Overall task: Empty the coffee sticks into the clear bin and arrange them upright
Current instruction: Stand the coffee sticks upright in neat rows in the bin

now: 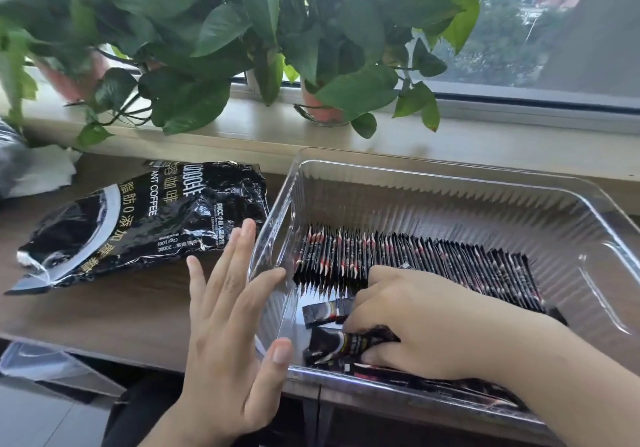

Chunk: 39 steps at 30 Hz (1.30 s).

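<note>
A clear ribbed plastic bin (450, 183) sits on the wooden table at the right. Inside it, a long row of black coffee sticks (408, 256) stands upright along the middle. Loose coffee sticks (323, 311) lie flat on the bin's near floor. My right hand (408, 322) is inside the bin, its fingers curled around a few loose sticks near the front wall. My left hand (232, 304) is flat with straight fingers, pressed against the outside of the bin's left wall. The black coffee bag (138, 218) lies flattened on the table to the left.
Potted plants (214, 48) with large leaves stand on the windowsill behind the table, some leaves hanging over the bag. Crumpled white and dark wrapping (38, 166) lies at the far left. The table's front edge (104, 349) runs just below my left hand.
</note>
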### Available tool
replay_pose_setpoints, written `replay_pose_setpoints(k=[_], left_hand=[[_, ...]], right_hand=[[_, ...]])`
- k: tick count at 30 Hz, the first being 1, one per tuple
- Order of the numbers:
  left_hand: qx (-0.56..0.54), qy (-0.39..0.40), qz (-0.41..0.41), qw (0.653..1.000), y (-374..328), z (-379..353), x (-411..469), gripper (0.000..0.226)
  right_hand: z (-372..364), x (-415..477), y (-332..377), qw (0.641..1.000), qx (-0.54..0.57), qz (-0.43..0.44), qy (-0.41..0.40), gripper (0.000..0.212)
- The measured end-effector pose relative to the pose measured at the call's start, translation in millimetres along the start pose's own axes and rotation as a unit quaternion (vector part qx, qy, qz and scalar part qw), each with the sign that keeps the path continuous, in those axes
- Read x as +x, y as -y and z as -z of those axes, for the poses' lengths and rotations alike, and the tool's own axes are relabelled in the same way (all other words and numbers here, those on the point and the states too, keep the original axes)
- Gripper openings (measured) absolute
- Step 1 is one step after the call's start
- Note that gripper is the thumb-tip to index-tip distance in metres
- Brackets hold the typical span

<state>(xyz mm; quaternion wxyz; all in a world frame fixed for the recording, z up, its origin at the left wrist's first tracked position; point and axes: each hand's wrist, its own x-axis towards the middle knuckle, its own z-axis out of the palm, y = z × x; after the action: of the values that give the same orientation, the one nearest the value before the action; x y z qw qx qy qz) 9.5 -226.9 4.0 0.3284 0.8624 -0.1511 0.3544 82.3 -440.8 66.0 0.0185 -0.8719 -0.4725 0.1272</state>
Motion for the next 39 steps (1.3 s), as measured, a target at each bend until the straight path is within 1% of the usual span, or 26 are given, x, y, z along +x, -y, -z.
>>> replay_pose_setpoints(k=[3,7,12,15,18,20,22,23,27,31,34,37,39], left_hand=[[0.006,0.011,0.005,1.000,-2,3,0,0.053],[0.009,0.028,0.019,0.999,-7,8,-1,0.052],[-0.024,0.051,0.014,0.998,-16,31,16,0.058],[-0.008,0.111,-0.003,0.994,-14,54,40,0.060],[0.075,0.203,-0.041,0.975,-1,70,60,0.066],[0.103,0.246,-0.039,0.963,8,76,66,0.073],[0.120,0.271,-0.029,0.955,13,78,67,0.079],[0.127,0.277,-0.023,0.952,13,78,66,0.081],[0.136,0.274,0.012,0.952,9,69,57,0.088],[0.094,0.261,0.049,0.960,3,59,48,0.094],[0.077,0.250,0.055,0.963,2,56,47,0.093],[0.066,0.246,0.056,0.965,3,55,46,0.091],[0.066,0.245,0.057,0.966,4,55,46,0.089]], right_hand=[[4,-17,-4,0.999,0.002,-0.027,0.017,0.037],[4,-34,-7,0.997,0.030,-0.077,0.006,0.028],[2,-41,-1,0.994,0.043,-0.096,-0.036,0.034],[3,-40,5,0.994,0.041,-0.093,-0.047,0.037],[4,-38,9,0.992,0.036,-0.104,-0.062,0.035],[3,-37,12,0.990,0.034,-0.119,-0.069,0.028],[2,-35,15,0.986,0.031,-0.139,-0.082,0.016],[2,-35,16,0.983,0.031,-0.153,-0.092,0.014],[6,-30,22,0.961,0.076,-0.229,-0.133,0.020],[22,-17,27,0.931,0.154,-0.283,-0.170,0.014],[32,1,30,0.915,0.218,-0.310,-0.138,0.021],[33,26,39,0.917,0.257,-0.298,-0.060,0.026],[29,44,46,0.909,0.290,-0.300,-0.007,0.026]])
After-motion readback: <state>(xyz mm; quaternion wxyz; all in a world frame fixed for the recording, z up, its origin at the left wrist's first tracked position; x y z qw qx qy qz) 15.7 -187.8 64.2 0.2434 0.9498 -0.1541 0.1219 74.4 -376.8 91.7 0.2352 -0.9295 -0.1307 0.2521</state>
